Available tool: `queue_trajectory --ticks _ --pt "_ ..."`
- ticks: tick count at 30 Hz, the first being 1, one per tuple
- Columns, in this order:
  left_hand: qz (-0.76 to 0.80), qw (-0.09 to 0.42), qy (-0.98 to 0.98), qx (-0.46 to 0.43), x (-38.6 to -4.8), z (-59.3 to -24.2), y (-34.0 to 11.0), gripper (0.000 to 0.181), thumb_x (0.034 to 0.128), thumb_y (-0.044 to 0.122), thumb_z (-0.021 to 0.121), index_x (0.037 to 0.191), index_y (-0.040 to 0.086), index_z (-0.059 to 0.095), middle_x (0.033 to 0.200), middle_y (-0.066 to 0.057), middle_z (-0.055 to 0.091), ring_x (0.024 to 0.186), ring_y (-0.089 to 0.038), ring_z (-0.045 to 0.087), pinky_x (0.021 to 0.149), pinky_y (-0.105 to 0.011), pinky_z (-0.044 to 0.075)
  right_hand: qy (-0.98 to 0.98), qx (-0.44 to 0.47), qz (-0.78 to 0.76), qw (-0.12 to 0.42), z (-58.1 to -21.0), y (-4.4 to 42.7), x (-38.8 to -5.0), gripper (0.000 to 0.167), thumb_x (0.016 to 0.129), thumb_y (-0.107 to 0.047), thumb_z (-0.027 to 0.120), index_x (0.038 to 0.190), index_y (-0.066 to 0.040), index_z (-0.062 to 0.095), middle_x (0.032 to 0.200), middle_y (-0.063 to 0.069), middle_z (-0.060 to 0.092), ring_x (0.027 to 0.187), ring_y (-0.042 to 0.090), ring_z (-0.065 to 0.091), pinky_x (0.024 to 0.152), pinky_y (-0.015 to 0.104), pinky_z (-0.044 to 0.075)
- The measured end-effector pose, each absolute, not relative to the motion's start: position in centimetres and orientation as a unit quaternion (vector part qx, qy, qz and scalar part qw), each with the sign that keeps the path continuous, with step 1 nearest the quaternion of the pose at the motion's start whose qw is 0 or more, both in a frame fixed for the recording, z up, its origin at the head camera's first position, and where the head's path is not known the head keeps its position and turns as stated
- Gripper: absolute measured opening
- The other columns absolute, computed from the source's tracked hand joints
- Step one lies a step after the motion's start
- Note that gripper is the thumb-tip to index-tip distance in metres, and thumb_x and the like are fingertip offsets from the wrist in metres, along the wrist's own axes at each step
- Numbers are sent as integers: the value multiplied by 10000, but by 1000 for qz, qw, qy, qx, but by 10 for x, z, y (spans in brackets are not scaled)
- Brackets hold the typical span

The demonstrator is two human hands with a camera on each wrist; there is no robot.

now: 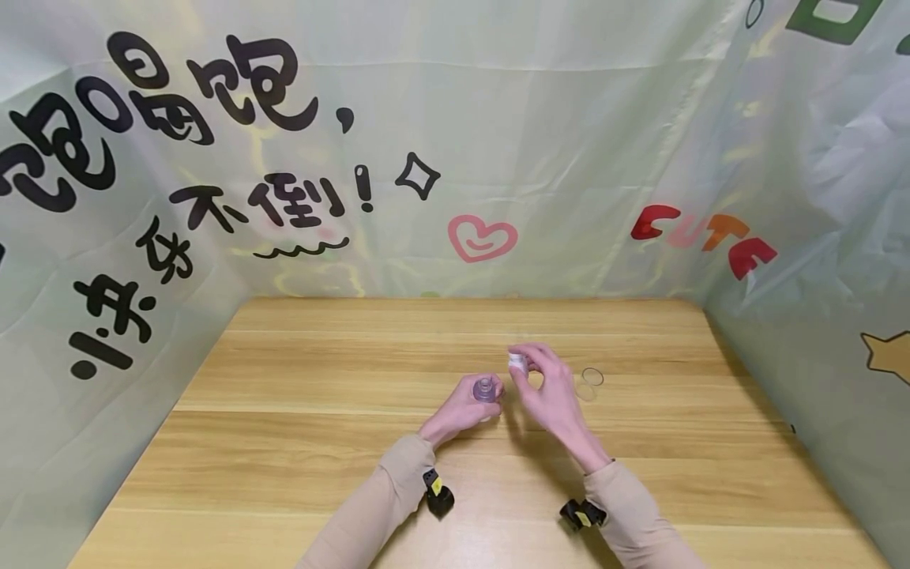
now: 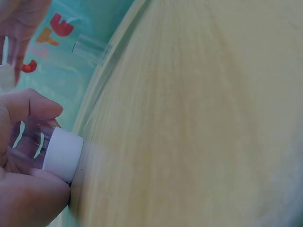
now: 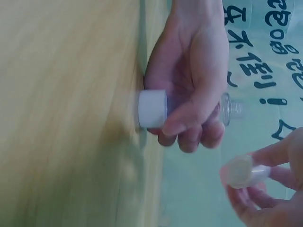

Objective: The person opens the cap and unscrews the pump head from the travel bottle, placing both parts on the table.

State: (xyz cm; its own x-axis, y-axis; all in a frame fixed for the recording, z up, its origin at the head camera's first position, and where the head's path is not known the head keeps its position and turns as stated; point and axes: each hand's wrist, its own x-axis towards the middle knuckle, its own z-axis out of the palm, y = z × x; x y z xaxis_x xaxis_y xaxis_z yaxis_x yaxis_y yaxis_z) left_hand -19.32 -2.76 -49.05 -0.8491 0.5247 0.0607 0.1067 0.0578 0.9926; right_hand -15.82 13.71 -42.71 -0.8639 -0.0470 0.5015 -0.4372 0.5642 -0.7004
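My left hand [image 1: 458, 412] wraps its fingers round a small clear bottle [image 1: 486, 389], which stands upright with its open neck facing up. In the right wrist view the bottle's white base [image 3: 152, 109] juts out below the fingers, close to the table, and its clear threaded neck [image 3: 235, 109] shows above them. Up and to the right of the bottle, my right hand [image 1: 553, 391] pinches a small white cap [image 1: 517, 363] between thumb and fingers. The cap is apart from the neck. Part of the bottle's body is hidden by the left hand.
A clear cylindrical cover [image 2: 92, 48] stands on the wooden table [image 1: 320, 379], right of the right hand; from above, its round rim [image 1: 592, 377] shows. Printed cloth walls [image 1: 569, 158] enclose the table's back and sides.
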Motion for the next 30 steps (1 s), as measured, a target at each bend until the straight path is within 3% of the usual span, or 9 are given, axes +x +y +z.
queue_trajectory --ticks 4,8,13,21,30 --pt "653 163 705 224 -194 -491 -27 271 743 -124 592 1012 -133 557 936 -258 600 772 -75 546 723 -191 480 -885 114 420 166 -426 143 -159 341 865 2 683 1206 13 674 1124 206 683 885 302 667 802 490 560" --pt "656 165 701 225 -194 -491 -27 262 746 -136 582 1004 -146 541 940 -290 587 752 -50 547 696 -178 477 -900 98 403 133 -427 146 -160 355 877 -21 674 1230 15 665 1113 215 683 886 302 675 710 359 566" --pt "661 170 696 221 -193 -490 -27 261 746 -136 578 1000 -150 522 915 -215 584 756 -51 551 694 -178 480 -913 85 385 107 -428 149 -161 373 879 -19 665 1248 31 654 1140 241 681 897 302 669 587 208 511" --pt "660 166 698 223 -192 -489 -27 253 750 -129 574 997 -145 525 934 -239 582 772 -51 547 718 -176 480 -929 91 353 60 -434 152 -163 390 898 -2 641 1281 67 619 1134 284 691 846 302 701 496 196 487" --pt "654 164 703 224 -191 -487 -27 262 750 -121 577 1006 -149 531 950 -283 579 787 -52 552 744 -183 483 -935 84 345 17 -437 153 -166 398 913 19 583 1304 89 589 1128 296 699 658 150 614 442 205 444"
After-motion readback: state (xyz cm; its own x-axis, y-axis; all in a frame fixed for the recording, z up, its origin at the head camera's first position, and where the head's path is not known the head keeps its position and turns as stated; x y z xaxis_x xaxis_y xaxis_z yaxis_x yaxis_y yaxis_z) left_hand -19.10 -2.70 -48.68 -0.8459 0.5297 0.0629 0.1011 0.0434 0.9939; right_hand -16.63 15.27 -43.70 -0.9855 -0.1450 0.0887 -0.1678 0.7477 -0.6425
